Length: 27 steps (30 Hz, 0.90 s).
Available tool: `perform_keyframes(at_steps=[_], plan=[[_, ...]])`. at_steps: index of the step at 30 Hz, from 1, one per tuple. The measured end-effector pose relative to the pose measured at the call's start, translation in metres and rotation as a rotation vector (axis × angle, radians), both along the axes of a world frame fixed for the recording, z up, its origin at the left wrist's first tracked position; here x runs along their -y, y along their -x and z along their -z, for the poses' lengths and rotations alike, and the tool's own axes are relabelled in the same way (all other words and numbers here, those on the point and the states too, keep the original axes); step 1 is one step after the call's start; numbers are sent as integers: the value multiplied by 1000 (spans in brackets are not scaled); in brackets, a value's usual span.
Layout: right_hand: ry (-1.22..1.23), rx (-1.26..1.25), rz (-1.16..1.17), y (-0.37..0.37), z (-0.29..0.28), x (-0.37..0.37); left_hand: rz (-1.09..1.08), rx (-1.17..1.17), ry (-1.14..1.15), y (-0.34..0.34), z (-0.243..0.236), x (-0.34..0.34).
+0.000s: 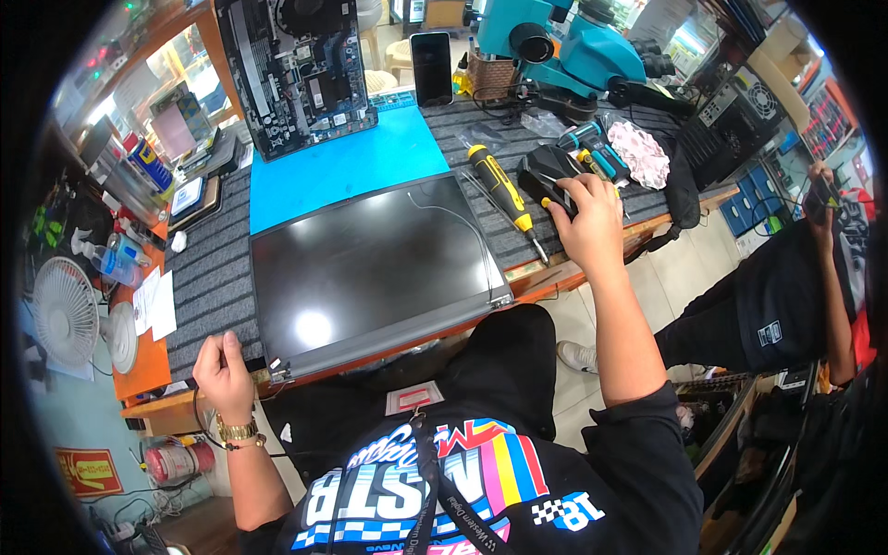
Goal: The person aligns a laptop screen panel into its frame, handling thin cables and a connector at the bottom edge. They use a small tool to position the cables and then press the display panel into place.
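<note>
A laptop screen panel (370, 268) lies face up in front of me, with a thin cable across its right part and hinges at its near corners. My left hand (225, 372) is closed beside the panel's near left corner; what it holds, if anything, is hidden. Over the tools on the right, my right hand (590, 222) has its fingers bent down around something I cannot make out, next to a black-and-yellow handle (548, 202). A yellow-and-black screwdriver (499, 188) lies between that hand and the panel.
An opened laptop base (301, 79) stands upright on a blue mat (347, 171), near a phone (431, 69). A teal microscope (592, 46) occupies the back right. A fan (65, 310) is at left. Another person's leg (721, 314) shows at right.
</note>
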State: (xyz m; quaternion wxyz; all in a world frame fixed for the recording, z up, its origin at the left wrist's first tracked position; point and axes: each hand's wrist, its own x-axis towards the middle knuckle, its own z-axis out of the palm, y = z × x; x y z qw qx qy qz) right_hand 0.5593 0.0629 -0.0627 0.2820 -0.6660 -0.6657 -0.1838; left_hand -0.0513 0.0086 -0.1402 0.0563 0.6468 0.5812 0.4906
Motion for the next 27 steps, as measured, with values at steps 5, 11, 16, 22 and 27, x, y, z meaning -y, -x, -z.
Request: perform_keyframes(at_steps=[5,11,16,22,27], plan=[[-74,-175,-119,-2,3,13,21,-24,-30,-5,-3,0],[331,-431,-516,46,-25,66,60,6,-49,-3,-3,2],[564,-467,-690,53,-22,79,93,3,-46,-4,-8,3],[552,-460,-734,47,-9,71,91,-8,-43,-5,-7,2],[604,-452,-748,43,-11,62,79,4,-14,-5,-7,2]])
